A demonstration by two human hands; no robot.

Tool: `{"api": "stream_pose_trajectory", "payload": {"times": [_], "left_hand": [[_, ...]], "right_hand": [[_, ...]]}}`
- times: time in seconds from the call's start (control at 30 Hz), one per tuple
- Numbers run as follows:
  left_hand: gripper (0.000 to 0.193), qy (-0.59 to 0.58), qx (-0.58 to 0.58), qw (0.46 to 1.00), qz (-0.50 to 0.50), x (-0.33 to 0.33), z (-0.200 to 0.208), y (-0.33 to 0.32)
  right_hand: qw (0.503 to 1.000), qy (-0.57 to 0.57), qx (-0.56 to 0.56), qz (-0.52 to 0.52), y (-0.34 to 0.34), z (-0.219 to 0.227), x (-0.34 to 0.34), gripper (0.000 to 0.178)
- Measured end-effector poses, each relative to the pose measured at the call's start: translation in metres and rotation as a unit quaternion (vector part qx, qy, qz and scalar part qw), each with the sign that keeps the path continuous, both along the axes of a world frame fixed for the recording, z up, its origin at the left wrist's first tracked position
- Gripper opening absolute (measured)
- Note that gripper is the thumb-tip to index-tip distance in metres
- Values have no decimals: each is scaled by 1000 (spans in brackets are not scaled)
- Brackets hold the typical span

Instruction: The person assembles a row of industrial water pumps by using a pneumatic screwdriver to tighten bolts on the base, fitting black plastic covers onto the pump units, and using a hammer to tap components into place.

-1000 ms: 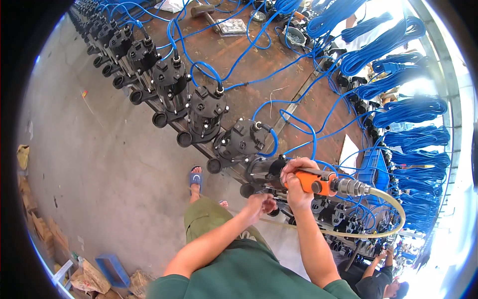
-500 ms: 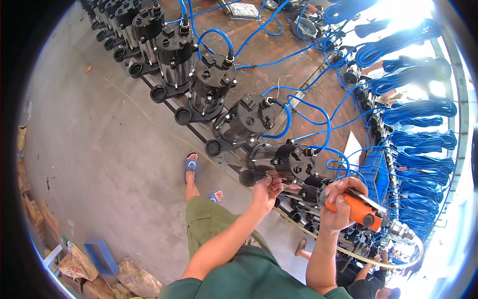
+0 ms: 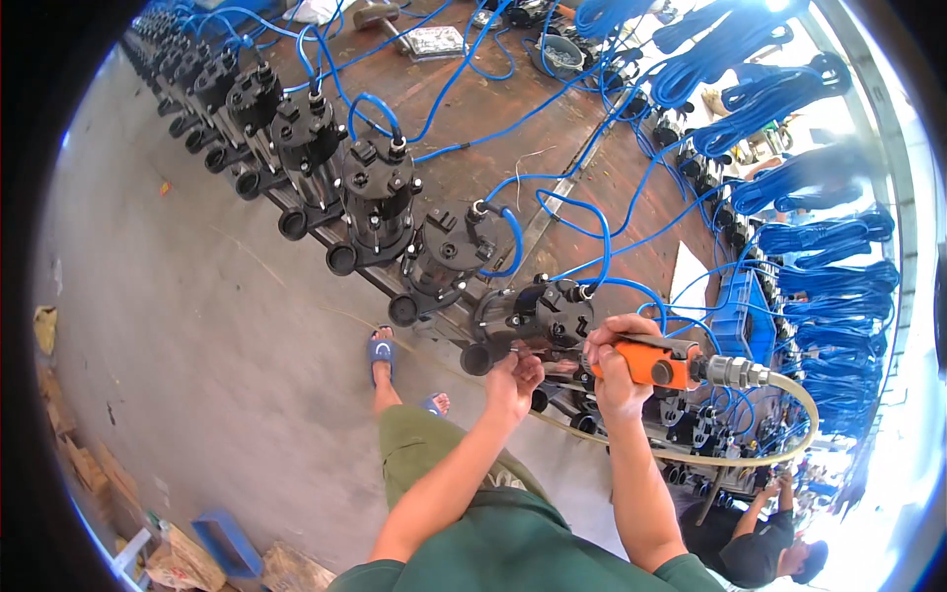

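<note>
Far side of the bench (image 3: 498, 104): I see a hammer (image 3: 377, 16) lying near a flat silvery block (image 3: 434, 41), and farther right a bowl (image 3: 541, 65) with small grey pieces inside. Blue cable bundles (image 3: 774, 111) line the right. A white sheet (image 3: 690, 281) lies just beside a blue crate (image 3: 728, 326). Lower right, I note a co-worker in dark clothes (image 3: 760, 553). Grey floor (image 3: 197, 326), lower left: crumpled brown packaging (image 3: 182, 560) next to a tilted blue bin (image 3: 237, 543).

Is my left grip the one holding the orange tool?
No, the right grip is wrapped around the orange tool, to the right of the left grip.
</note>
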State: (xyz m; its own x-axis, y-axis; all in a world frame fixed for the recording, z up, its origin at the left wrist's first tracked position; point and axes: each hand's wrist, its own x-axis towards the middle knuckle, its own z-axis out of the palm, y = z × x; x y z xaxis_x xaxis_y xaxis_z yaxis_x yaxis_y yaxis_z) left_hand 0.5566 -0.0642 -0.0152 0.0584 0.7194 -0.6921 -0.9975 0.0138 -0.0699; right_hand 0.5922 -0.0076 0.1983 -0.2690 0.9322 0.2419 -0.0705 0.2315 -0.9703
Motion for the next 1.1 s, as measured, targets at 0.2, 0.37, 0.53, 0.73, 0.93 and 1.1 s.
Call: {"api": "stream_pose_trajectory", "payload": {"times": [0.2,0.37,0.53,0.73,0.93,1.1], "left_hand": [[18,588,-1,779,-219,14,4,-34],[27,807,97,556,-176,6,1,-26],[16,834,120,509,-176,2,12,-14],[15,849,111,489,-166,7,7,-9],[12,856,107,469,-188,9,11,-11],[13,860,150,451,-186,1,8,-13]], "right_hand": [[1000,15,-13,-5,2,-3,6,34],[998,66,5,9,-2,20,14,39],[996,68,50,-24,-17,35,45,40],[997,50,34,-52,-20,25,62,33],[997,-12,80,-22,-9,2,70,29],[999,-24,25,-8,-7,-1,68,29]]}}
